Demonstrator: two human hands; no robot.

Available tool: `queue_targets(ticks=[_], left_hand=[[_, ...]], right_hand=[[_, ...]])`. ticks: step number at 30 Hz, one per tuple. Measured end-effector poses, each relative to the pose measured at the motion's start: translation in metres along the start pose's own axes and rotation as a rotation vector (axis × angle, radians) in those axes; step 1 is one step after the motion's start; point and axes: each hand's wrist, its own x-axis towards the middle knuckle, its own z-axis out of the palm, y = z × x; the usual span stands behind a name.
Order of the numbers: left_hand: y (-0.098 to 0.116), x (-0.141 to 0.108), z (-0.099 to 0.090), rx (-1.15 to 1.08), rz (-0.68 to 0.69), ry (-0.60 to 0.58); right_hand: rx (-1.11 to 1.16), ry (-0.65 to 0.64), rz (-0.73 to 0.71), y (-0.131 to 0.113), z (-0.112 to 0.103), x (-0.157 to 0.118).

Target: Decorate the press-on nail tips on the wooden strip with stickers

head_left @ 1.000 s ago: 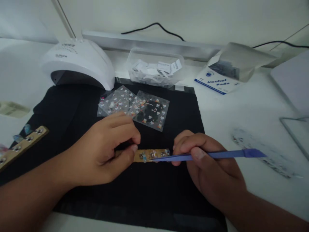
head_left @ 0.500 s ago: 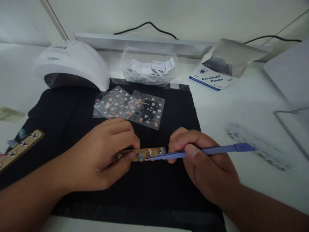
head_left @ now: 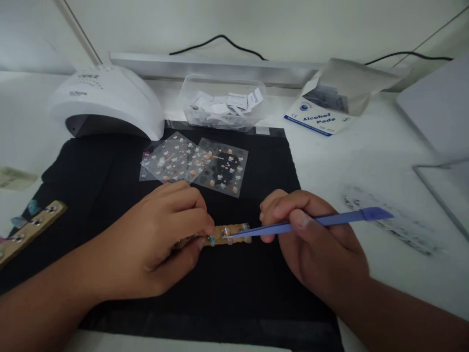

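My left hand (head_left: 172,239) is closed around the left part of a narrow tan strip (head_left: 237,233) that carries small shiny nail-tip pieces. The strip lies over a black mat (head_left: 205,303). Between the thumb and fingers of my right hand (head_left: 311,230) are purple tweezers (head_left: 340,216), held almost level. Their thin tip points left and reaches the middle of the strip, close to one of the shiny pieces; whether it touches cannot be made out. My left fingers hide the strip's left end.
Patterned sticker sheets (head_left: 223,168) lie on the mat beyond my hands. Behind stand a white nail lamp (head_left: 110,98), a clear tub (head_left: 223,117) of small packets and an alcohol pads box (head_left: 318,120). Another strip (head_left: 36,227) is at left; a clear case (head_left: 392,220) is at right.
My right hand and the tweezers have shifted slightly right and up, with the tip now nearer the strip's middle piece. My left hand keeps its hold on the strip.
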Motion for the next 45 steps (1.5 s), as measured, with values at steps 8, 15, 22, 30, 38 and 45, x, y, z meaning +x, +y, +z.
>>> queue_targets(ticks=[8,15,22,30,38,45], left_hand=[[0.0051,0.0024,0.0053,0.113,0.001,-0.063],[0.0061,0.0026,0.0073,0.160,0.007,-0.084],[0.0058,0.0008,0.0088,0.155,0.000,-0.099],[0.0060,0.0017,0.0074,0.164,-0.003,-0.103],[0.0057,0.0022,0.0073,0.167,-0.005,-0.109],[0.0049,0.0022,0.0083,0.150,-0.011,-0.117]], right_hand=[[0.085,0.142,-0.026,0.0021,0.0005,0.0062],[0.100,0.165,-0.019,0.0023,0.0011,0.0070],[0.097,0.177,-0.006,0.0020,-0.0002,0.0089],[0.106,0.180,-0.005,0.0023,-0.0001,0.0082],[0.093,0.198,0.018,0.0012,0.0005,0.0084],[0.094,0.203,0.030,0.0007,0.0014,0.0082]])
